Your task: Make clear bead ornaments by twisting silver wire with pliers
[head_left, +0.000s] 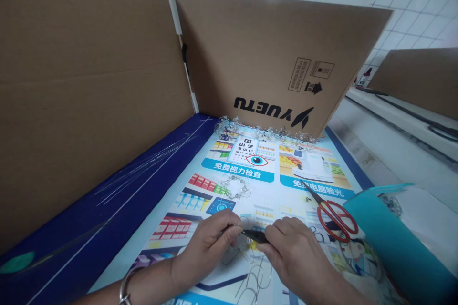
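Near the bottom centre, my left hand pinches a thin wire, with a silver bangle on its wrist. My right hand is closed round a dark pointed tool, probably pliers. The tool's tip meets the wire at my left fingertips. Looped wires and small clear beads hang or lie below and between both hands; which of them join the held wire I cannot tell. A beaded wire ring lies on the printed sheet just beyond my hands.
Red-handled scissors lie right of my right hand, beside a teal box with wire pieces inside. Tangled beaded wires line the foot of the cardboard wall. Another cardboard panel stands at left.
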The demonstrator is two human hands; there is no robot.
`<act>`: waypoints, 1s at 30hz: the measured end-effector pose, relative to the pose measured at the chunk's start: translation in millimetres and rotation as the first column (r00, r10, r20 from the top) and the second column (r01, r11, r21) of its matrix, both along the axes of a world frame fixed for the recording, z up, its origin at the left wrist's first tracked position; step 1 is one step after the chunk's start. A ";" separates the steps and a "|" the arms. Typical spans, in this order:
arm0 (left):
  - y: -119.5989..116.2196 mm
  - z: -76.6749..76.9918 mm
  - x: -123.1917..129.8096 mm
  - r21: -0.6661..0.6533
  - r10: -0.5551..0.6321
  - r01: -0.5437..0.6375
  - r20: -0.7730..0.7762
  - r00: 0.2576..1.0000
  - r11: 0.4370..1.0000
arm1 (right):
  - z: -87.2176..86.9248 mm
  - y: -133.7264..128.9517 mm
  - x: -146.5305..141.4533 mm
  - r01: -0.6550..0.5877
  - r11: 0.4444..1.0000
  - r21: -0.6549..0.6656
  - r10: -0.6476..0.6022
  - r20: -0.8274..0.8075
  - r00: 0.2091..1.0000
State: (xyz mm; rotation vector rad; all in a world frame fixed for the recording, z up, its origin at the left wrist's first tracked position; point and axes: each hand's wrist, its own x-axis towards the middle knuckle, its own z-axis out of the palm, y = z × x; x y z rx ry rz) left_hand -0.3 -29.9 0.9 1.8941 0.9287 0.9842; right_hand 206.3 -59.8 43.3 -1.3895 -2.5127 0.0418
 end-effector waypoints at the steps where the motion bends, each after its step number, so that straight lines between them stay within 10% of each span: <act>1: 0.1 -0.2 0.0 0.000 0.001 -0.001 0.001 1.000 1.000 | -0.4 0.1 0.1 -0.002 1.000 0.004 0.002 0.002 1.000; 30: 5.3 -5.2 1.2 -0.055 0.013 -0.015 -0.040 0.999 0.998 | -5.8 4.2 0.8 0.028 0.998 -0.059 -0.024 0.059 0.998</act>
